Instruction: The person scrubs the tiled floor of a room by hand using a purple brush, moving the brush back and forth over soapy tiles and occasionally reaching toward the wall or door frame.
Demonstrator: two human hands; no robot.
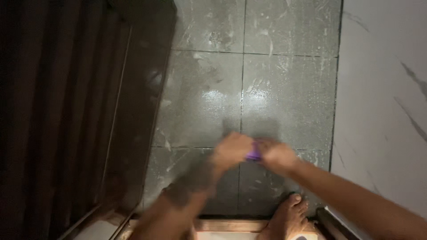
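Both the left hand (231, 150) and right hand (276, 155) grip a blurred purple object (253, 155), axis unclear.

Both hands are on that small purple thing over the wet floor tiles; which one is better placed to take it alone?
Probably the right hand: the purple object shows at its fingers, while the left hand is blurred beside it. The grip itself is unclear.

Both hands, left hand (231, 150) and right hand (276, 155), grip a small purple object (253, 155) together. Wet grey floor tiles (284, 89) lie below, a bare foot (289, 215) nearby.
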